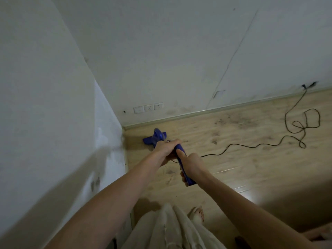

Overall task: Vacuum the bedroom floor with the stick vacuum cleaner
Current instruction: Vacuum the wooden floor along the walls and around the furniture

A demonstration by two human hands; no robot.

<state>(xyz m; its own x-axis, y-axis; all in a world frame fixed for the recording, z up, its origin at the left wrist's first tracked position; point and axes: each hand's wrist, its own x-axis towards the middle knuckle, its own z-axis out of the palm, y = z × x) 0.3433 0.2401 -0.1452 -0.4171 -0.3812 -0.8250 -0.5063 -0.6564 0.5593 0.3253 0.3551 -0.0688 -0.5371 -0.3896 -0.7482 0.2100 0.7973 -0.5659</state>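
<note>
A blue stick vacuum cleaner (157, 137) points into the room's corner, its floor head resting on the light wooden floor (242, 159) close to the skirting. My left hand (166, 148) grips the upper part of the stick, fingers wrapped over it. My right hand (190, 166) holds the blue handle (183, 164) lower down, thumb lying along its top. The stick between the hands and the floor head is mostly hidden by my left hand.
A black power cord (298, 126) runs from the handle across the floor in loops to a plug at the wall on the right. White wall sockets (148, 108) sit low above the skirting. A white wall stands at the left. Dark dust marks (239, 121) stain the floor.
</note>
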